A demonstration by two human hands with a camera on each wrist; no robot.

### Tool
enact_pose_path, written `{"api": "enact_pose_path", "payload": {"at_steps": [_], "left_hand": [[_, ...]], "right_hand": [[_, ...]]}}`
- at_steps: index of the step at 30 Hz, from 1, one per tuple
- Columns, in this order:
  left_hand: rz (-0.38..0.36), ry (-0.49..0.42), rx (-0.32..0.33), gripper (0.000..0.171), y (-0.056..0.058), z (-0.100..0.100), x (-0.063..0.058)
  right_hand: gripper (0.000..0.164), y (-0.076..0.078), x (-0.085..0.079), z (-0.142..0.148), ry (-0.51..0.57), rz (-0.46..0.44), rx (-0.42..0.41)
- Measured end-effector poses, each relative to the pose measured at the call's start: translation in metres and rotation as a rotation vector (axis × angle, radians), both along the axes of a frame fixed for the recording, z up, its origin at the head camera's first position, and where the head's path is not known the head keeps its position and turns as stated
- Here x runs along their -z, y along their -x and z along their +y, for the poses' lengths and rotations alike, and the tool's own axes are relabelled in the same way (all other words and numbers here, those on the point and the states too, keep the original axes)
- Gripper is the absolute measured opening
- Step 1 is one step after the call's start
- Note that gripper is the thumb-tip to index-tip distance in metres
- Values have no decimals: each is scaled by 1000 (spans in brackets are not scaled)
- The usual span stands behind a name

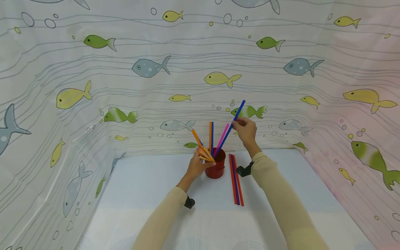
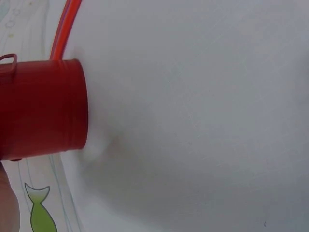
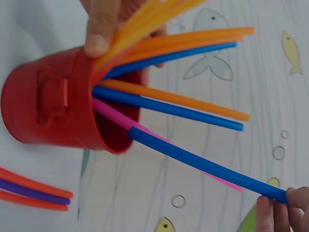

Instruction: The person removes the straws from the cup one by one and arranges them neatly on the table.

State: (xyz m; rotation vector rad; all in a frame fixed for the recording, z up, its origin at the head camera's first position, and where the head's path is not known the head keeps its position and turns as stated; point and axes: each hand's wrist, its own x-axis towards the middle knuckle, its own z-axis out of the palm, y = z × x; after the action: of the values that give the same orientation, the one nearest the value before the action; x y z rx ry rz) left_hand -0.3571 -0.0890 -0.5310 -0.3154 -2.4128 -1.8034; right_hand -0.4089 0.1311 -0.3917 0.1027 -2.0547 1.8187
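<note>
Red pail, one: upright at the worktop's far edge, about midway between its side edges. Left hand: grip closed at the pail's left rim, thumb on the near side. Right hand: grip pinching a blue stick near its upper end; the stick slants, lower end at the pail's mouth, across the pink stick.

Contents of pail: that pink stick, leaning right; an upright orange and blue pair; further orange and blue sticks, leaning left; light-orange sticks, blurred, count unclear, beside the left thumb.

Loose sticks, three: two red, one purple between; lying right of the pail, running from the far edge toward the near edge.
</note>
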Motion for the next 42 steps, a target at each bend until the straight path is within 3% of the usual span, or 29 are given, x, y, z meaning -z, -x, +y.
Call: {"api": "enact_pose_path", "payload": {"at_steps": [7, 12, 16, 23, 30, 35, 42], "left_hand": [[-3, -17, 3, 80, -1, 1, -1], [-6, -34, 8, 83, -1, 0, 0], [-18, -50, 9, 82, -2, -1, 0], [-13, -44, 11, 84, -1, -1, 2], [-1, -42, 14, 83, -1, 0, -2], [-10, -28, 6, 82, 0, -1, -1], [-9, -15, 11, 85, 1, 0, 2]], "right_hand": [[27, 1, -17, 25, 22, 16, 23], [30, -2, -11, 38, -12, -17, 40], [32, -6, 10, 45, -46, -86, 35], [33, -15, 64, 53, -83, -204, 36], [33, -23, 115, 56, -193, -371, 30], [31, -28, 138, 56, -222, -425, 24], [30, -32, 157, 56, -246, -464, 13]]}}
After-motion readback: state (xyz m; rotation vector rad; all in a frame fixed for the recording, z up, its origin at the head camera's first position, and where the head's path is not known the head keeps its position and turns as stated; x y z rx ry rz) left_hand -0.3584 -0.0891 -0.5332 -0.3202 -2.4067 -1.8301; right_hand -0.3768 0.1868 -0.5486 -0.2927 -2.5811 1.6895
